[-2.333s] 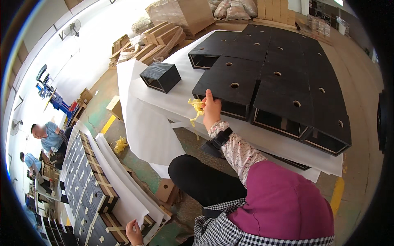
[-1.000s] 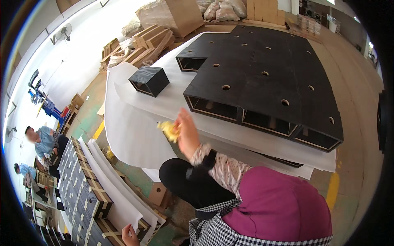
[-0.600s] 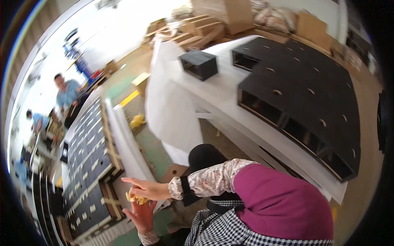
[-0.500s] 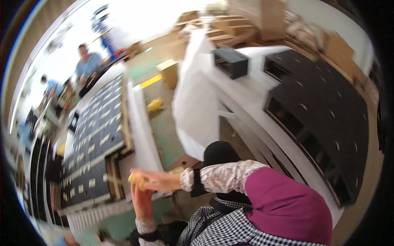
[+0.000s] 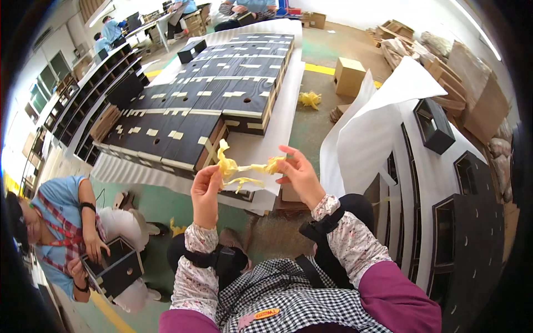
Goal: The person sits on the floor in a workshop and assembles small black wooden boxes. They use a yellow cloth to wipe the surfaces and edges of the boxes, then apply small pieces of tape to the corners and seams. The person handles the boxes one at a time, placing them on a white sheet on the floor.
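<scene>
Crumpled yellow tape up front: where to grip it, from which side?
Probably the two bunched ends of the crumpled yellow tape, pinched from the outer left and right: they look thicker than the thin strand stretched between them. The left hand pinches its left bunch.

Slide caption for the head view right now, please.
Left hand and right hand hold crumpled yellow strips; ahead lie black boxes with pale tape.

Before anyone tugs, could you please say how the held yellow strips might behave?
The strips are probably floppy, since they bend and crumple. They look light, being thin and pinched in the left hand, and may tangle, given their bunched ends.
</scene>
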The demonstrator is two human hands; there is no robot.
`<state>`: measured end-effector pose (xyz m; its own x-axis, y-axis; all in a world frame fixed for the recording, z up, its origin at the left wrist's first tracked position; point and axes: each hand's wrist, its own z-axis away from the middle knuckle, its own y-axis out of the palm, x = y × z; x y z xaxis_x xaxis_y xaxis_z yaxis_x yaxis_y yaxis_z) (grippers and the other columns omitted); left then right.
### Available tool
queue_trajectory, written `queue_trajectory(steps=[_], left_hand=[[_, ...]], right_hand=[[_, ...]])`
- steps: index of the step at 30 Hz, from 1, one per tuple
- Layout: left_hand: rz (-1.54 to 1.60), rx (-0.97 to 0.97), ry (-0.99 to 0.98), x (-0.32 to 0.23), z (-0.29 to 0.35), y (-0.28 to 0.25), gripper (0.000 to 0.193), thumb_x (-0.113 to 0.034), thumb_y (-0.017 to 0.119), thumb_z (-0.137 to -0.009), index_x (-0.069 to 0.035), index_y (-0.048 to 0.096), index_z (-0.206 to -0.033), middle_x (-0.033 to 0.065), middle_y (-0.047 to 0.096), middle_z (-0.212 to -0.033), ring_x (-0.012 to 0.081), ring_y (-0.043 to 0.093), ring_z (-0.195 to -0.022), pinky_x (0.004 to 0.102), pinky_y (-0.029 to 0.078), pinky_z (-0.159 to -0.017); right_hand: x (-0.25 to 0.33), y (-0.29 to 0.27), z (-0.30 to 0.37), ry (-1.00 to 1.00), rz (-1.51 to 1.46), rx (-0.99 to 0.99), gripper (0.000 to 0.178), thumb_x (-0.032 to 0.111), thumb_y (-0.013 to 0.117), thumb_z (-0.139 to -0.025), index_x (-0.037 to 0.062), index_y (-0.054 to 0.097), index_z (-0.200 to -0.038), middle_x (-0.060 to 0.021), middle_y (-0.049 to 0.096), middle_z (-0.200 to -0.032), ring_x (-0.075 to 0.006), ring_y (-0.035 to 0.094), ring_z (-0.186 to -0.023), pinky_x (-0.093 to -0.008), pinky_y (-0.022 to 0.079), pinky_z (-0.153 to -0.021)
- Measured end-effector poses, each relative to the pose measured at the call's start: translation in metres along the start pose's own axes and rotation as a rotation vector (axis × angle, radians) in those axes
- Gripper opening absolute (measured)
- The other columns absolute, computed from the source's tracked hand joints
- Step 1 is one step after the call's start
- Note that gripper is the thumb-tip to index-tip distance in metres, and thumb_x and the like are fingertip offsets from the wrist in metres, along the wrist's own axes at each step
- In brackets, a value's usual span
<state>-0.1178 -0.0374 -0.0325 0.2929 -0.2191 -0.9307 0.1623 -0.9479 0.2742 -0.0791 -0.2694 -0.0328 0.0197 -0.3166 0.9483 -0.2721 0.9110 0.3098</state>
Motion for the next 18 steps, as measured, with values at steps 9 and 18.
queue_trajectory(steps=[9,18], left_hand=[[-0.809,0.201,0.414,-0.001,0.015,0.027,0.036,-0.017,0.068,-0.079,-0.011,0.056,-0.112,0.0059,0.056,-0.108,0.0187,0.058,-0.089,0.0326,0.046,-0.079],[-1.101,0.309,0.451,0.002,0.012,0.007,0.033,-0.018,0.071,-0.069,-0.010,0.061,-0.100,0.0084,0.059,-0.103,0.0271,0.060,-0.089,0.0375,0.045,-0.077]], right_hand=[[-0.019,0.018,0.005,0.181,-0.522,0.374,0.070,0.046,0.038,-0.095,0.0114,0.004,-0.145,-0.0126,0.035,-0.139,-0.0214,0.040,-0.123,-0.0391,0.034,-0.101],[-0.030,0.029,0.004,0.226,-0.183,0.524,0.084,0.062,0.035,-0.089,0.0167,-0.006,-0.145,-0.0114,0.010,-0.150,-0.0232,0.029,-0.132,-0.0384,0.027,-0.105]])
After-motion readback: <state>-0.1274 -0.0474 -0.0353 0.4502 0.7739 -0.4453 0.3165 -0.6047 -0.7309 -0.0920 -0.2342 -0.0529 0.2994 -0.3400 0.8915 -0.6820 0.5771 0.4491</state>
